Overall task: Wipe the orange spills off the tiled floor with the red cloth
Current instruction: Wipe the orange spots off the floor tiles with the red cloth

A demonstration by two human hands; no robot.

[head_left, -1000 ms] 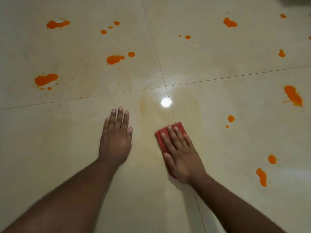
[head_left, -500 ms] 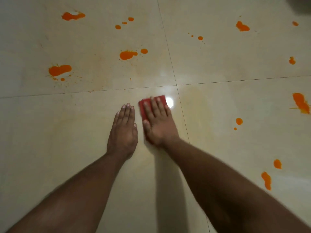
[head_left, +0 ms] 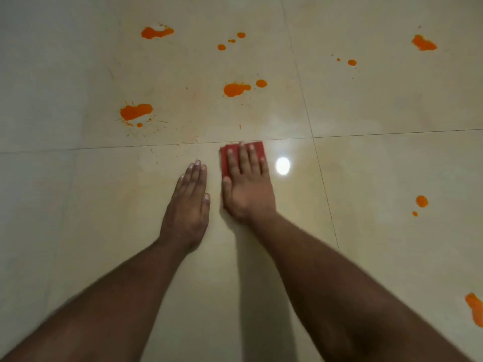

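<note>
Pressure is applied to the red cloth by the right hand, whose fingers are laid straight and flat on top of it rather than curled round it; the cloth is pinned to the tiled floor just short of the horizontal grout line, with only its far edge and left strip showing past the fingers. The left hand is spread flat on the bare tile just beside it, at about 9 o'clock from the right hand, fingers straight and holding nothing, seemingly as a prop. A faint yellowish film is seen around the hands, so this patch is judged only partly clean. The nearest heavy spills lie beyond the grout line: one blotch at roughly 12 o'clock from the cloth and a larger splat at about 10 o'clock. For the stroke to be done well, the palm should be kept flat, each blotch should be covered fully before being drawn inward, and the cloth should be refolded once soaked so that orange is lifted, not smeared.
</note>
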